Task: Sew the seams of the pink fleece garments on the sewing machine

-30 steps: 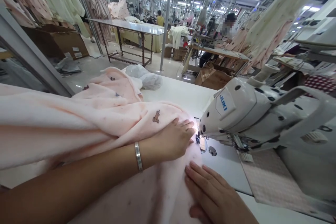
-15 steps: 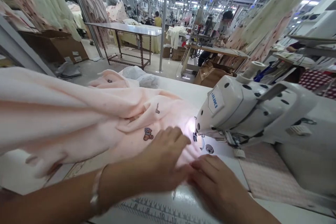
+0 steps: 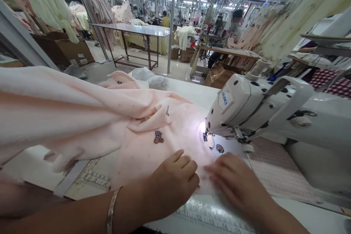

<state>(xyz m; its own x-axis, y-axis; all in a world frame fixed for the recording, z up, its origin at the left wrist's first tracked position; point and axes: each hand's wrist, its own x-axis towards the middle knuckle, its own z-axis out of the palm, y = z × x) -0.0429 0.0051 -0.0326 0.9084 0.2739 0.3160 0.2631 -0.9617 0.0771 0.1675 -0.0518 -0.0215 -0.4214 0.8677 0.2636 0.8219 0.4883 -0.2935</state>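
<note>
Pink fabric (image 3: 142, 146) lies in loose folds across a white tabletop (image 3: 192, 95), its near edge spread flat in front of a white sewing machine (image 3: 246, 109). A small bear (image 3: 158, 137) is printed on the flat part. A long fold of the same cloth runs off to the left, raised above the tabletop.

The left hand (image 3: 172, 186) rests on the near edge of the fabric, knuckles up and fingers lightly bent. Its grip is spread and presses down without pinching anything. A bracelet (image 3: 111, 210) circles that wrist.

The right hand (image 3: 236, 186) lies just beside the left. It is a little blurred, with fingers stretched out flat on the cloth edge and the grip also spread. Its fingertips point toward the needle (image 3: 205, 137), where a bright lamp lights the fabric.

A ruler (image 3: 208, 221) is printed on the tabletop's near edge, under both hands. A crumpled clear bag (image 3: 148, 76) sits at the far side of the tabletop. Well beyond it, a person (image 3: 236, 22) sits at another machine.
</note>
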